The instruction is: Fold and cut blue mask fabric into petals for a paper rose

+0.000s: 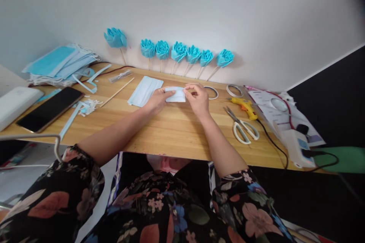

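Observation:
Between both hands, just above the wooden table, is a small folded piece of pale face-mask fabric (pixel 176 95). My left hand (pixel 157 100) pinches its left end, thumb on top. At the right end, the thumb and fingertips of my right hand (pixel 198 98) grip its upper corner. A flat light-blue face mask (pixel 146 90) lies on the table beside my left hand, partly behind it. Just beyond my right hand lies a roll of tape (pixel 211 92), partly hidden by the hand.
Several blue fabric flowers on sticks (pixel 179 52) lean on the wall. At left are stacked masks (pixel 57 62), a phone (pixel 51 109), a wooden stick (pixel 117 92) and fabric scraps (pixel 89 107). At right lie scissors (pixel 242 126), a yellow glue gun (pixel 244 107) and a power strip (pixel 298 148).

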`<state>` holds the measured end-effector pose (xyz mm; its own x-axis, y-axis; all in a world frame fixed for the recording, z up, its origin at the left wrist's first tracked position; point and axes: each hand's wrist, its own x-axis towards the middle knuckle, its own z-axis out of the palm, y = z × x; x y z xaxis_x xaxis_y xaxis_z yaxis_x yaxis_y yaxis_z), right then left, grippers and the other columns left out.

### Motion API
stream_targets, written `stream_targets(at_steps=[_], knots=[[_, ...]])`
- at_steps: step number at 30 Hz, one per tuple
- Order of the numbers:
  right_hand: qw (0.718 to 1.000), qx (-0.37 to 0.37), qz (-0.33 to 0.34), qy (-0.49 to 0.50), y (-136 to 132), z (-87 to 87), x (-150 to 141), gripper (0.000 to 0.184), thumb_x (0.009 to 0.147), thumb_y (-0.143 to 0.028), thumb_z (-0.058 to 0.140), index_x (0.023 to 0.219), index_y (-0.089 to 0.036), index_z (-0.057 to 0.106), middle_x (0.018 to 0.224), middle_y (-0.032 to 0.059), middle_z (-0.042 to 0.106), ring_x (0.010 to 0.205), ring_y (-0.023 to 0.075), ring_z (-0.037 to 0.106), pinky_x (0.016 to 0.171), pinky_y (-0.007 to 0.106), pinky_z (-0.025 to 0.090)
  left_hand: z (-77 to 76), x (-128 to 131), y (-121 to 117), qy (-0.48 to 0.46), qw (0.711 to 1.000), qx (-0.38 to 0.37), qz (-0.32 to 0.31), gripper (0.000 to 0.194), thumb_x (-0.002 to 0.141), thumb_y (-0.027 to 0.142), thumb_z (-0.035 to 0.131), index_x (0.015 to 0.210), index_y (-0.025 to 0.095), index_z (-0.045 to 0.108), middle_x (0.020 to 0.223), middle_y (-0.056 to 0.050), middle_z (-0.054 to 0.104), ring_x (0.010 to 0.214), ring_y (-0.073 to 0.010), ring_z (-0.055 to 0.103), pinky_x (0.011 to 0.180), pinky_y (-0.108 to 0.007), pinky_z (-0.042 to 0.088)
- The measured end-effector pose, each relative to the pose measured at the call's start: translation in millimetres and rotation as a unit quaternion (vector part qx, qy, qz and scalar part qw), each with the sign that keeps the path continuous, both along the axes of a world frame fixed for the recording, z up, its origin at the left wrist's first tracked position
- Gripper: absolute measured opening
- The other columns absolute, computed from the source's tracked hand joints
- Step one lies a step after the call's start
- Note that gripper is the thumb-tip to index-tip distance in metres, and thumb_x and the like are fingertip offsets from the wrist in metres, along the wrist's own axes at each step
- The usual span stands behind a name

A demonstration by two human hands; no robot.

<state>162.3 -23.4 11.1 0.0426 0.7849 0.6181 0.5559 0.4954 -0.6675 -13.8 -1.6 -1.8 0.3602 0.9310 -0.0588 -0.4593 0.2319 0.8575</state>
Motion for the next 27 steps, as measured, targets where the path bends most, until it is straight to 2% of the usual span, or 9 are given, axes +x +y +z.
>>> stream_targets(at_steps=[4,8,13,20,27], knots=[[1.000,0.016,-0.019,0.000,-2.4,2.9,-1.3,0.008,0.087,-0.029,0.064,0.083,-0.023,0.068,0.104,0.0073,0.074,0.104,0.0231,0.065,0.069,0.033,0.056,-0.9,0.4,-0.2,0.010,1.000,0.013,-0.003,0.027,0.073,0.023,0.085,0.093,0.010,0.075,0.090,-0.009,0.078,0.083,-0.0192,0.073,0.081,-0.032,0.057],[0.999,0.010,-0.034,0.013,-3.2,5.6,-0.8,0.007,0.087,-0.029,0.062,0.083,-0.024,0.066,0.105,0.0075,0.073,0.104,0.0233,0.064,0.073,0.035,0.056,0.4,0.2,-0.5,0.018,1.000,0.016,-0.004,0.017,0.080,0.020,0.079,0.093,0.010,0.074,0.095,-0.009,0.077,0.084,-0.0175,0.071,0.076,-0.029,0.057],[0.998,0.006,-0.056,0.040,-1.8,5.3,0.7,0.006,0.085,-0.029,0.061,0.084,-0.024,0.064,0.102,0.0059,0.074,0.101,0.0221,0.066,0.073,0.033,0.056,2.0,-0.3,0.0,-0.001,1.000,0.007,0.003,0.009,0.087,0.015,0.071,0.095,0.012,0.072,0.099,-0.008,0.075,0.086,-0.0146,0.069,0.082,-0.030,0.058],[0.993,-0.024,-0.057,0.100,0.6,3.0,2.0,0.013,0.086,-0.036,0.062,0.085,-0.023,0.065,0.100,0.0054,0.076,0.092,0.0201,0.068,0.074,0.032,0.056,3.6,-0.8,-1.6,-0.016,1.000,0.009,-0.009,0.016,0.089,0.012,0.064,0.102,0.012,0.072,0.104,-0.008,0.075,0.089,-0.0142,0.068,0.086,-0.030,0.058],[0.987,-0.049,-0.050,0.147,4.4,-0.6,4.8,0.017,0.083,-0.038,0.064,0.085,-0.022,0.066,0.092,0.0032,0.074,0.084,0.0179,0.067,0.073,0.030,0.055,5.3,-0.6,-2.0,-0.031,0.999,-0.001,-0.014,0.020,0.087,0.014,0.066,0.106,0.013,0.073,0.107,-0.009,0.076,0.090,-0.0152,0.070,0.086,-0.030,0.059]])
